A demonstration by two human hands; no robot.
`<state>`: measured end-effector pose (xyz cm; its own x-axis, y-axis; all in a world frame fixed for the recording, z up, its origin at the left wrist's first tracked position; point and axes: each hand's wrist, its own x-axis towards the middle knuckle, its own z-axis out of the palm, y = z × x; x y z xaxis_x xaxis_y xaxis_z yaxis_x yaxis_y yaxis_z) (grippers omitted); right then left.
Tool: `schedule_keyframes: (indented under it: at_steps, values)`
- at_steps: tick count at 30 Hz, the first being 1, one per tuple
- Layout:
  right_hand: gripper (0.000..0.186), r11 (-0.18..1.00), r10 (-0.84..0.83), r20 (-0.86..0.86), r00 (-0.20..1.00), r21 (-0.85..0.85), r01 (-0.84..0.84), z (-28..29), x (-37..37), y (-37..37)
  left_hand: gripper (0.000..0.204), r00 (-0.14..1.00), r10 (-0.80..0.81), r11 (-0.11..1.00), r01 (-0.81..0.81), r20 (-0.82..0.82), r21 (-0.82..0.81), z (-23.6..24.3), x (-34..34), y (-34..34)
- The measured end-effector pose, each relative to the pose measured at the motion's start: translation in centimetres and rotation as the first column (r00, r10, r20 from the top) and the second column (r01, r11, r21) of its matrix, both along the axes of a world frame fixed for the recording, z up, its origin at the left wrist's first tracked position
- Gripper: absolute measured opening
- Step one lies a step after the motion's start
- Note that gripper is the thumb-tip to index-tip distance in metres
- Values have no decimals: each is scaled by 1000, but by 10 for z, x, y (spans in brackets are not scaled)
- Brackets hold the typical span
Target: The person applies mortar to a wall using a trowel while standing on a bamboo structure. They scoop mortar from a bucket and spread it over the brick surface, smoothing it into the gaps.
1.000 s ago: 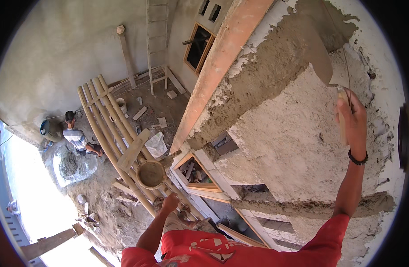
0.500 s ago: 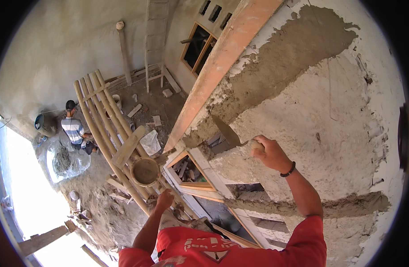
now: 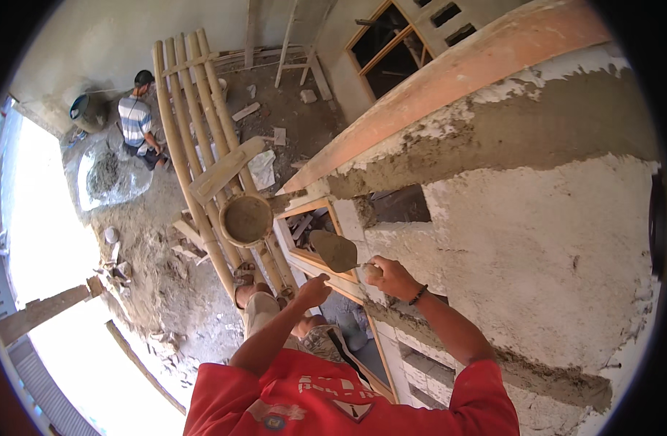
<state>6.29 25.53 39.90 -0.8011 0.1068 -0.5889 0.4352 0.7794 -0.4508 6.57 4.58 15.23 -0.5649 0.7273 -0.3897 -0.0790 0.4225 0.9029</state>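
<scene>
In the head view my right hand [image 3: 391,280] grips the handle of a trowel [image 3: 333,251]; its mud-coloured blade is out over a wooden-framed opening, left of the wall. My left hand [image 3: 312,292] is below and left of the blade, fingers curled; what it holds, if anything, is too small to make out. A round bucket [image 3: 245,219] with grey-brown residue rests on bamboo poles [image 3: 181,129] beside a short board [image 3: 223,170]. Wet mortar [image 3: 522,123] runs along the rough wall [image 3: 537,254] beneath a long pinkish plank [image 3: 428,94].
My feet are on the elevated poles. Below, a co-worker in a striped shirt [image 3: 134,120] squats near a blue-rimmed barrel [image 3: 88,110] and a pile of mix [image 3: 104,174]. A ladder [image 3: 286,43], wood scraps [image 3: 246,110] and bright open edges at left surround the workspace.
My right hand and trowel came down and left from the upper mortar band to beside my left hand, which shifted slightly right. The view has turned, so the wall and poles appear shifted.
</scene>
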Motion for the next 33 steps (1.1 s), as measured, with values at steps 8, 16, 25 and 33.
schedule_keyframes:
  at_steps: [8, 16, 25, 33]
  values:
    - [41, 989, 142, -61, 988, 38, -140, -228, -41, -39, 48, 982, -144, 979, 159, 123, -129, -58, 5, 0]
    - [36, 929, 251, 140, 958, 245, -279, -444, -176, -76, 52, 965, -169, 955, 210, 201, -208, -157, -5, -10]
    - [20, 826, 427, 69, 902, 377, -420, -563, -277, -147, 42, 994, -31, 980, 50, 100, -192, -184, -10, -14]
    - [16, 561, 791, -182, 584, 599, -571, -597, -209, -178, 48, 986, -93, 983, 113, 137, -146, -188, -5, -10]
